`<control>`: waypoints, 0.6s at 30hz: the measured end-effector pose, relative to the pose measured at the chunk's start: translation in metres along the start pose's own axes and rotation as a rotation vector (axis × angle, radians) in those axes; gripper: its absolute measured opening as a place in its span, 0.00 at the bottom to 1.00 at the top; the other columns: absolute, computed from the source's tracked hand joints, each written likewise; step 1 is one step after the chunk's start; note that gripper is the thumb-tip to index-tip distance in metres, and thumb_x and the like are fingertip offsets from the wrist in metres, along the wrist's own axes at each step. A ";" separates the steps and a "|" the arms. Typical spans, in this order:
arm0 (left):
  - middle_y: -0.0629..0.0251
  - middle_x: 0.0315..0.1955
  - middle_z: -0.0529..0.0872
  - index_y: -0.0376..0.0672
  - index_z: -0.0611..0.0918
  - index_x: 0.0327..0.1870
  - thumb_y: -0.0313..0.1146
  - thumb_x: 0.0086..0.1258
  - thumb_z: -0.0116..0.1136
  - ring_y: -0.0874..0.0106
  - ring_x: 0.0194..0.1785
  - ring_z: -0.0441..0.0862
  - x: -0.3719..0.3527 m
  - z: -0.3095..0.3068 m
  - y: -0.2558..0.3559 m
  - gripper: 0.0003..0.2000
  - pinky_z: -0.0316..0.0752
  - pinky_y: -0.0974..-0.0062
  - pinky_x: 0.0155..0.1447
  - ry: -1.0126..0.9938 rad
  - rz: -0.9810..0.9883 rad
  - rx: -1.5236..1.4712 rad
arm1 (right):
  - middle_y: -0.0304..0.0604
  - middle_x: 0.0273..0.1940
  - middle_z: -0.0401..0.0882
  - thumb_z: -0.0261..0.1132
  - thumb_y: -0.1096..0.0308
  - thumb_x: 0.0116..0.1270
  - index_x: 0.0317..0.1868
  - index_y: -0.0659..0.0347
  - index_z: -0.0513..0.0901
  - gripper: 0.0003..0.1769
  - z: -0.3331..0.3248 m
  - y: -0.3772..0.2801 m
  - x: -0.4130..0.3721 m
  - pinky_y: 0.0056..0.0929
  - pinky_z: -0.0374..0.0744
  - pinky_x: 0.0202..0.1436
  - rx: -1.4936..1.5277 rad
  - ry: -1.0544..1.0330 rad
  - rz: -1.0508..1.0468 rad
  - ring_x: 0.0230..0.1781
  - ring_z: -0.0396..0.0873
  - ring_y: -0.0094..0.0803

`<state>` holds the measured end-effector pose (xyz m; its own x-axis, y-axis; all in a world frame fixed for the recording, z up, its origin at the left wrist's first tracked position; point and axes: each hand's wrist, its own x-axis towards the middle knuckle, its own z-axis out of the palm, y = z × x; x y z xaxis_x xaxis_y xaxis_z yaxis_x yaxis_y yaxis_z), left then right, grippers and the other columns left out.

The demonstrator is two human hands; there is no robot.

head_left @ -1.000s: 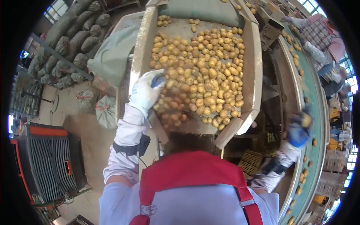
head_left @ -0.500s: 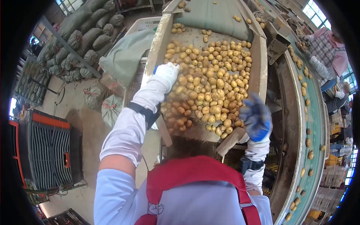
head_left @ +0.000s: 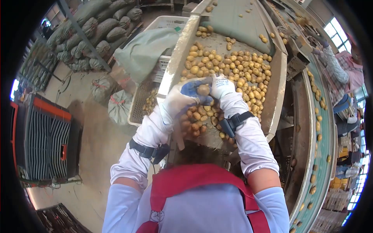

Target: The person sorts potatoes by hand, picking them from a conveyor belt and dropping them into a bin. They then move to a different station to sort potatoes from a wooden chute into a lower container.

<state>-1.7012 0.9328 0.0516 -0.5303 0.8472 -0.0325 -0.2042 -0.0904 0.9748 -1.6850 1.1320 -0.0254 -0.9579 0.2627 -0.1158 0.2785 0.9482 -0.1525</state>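
My left hand [head_left: 190,94], in a white glove with a blue palm, is turned upward with its fingers wrapped round a brownish potato [head_left: 203,89]. Right beside it, my right hand [head_left: 222,86] faces palm down in a similar glove, its fingers curled and the fingertips hidden, so whatever they grip does not show. Both hands are over a heap of loose potatoes [head_left: 254,73] in a sloping, worn bin [head_left: 276,95]. More potatoes lie below my wrists, partly covered by my sleeves.
A green belt [head_left: 237,23] meets the bin's top. Another belt [head_left: 323,163] with potatoes runs along the right, where a co-worker [head_left: 342,72] stands. To the left are a crate [head_left: 136,105] holding small potatoes, a draped cloth [head_left: 145,52], and full sacks [head_left: 118,106].
My right hand has swung left from the bin's right side to meet my left hand. My left hand has turned palm up and now shows a potato. The view has shifted.
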 end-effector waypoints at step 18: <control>0.66 0.44 0.85 0.39 0.79 0.57 0.21 0.56 0.73 0.79 0.42 0.81 -0.005 0.025 -0.016 0.25 0.81 0.78 0.47 0.143 0.049 0.162 | 0.31 0.31 0.76 0.61 0.65 0.73 0.62 0.62 0.76 0.20 -0.023 0.034 -0.115 0.16 0.68 0.22 1.659 0.155 0.041 0.19 0.69 0.16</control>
<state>-1.6743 0.9431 0.0422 -0.6500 0.7599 -0.0036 -0.0466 -0.0351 0.9983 -1.5666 1.1381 0.0049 -0.9177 0.3912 -0.0697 -0.0281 -0.2389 -0.9706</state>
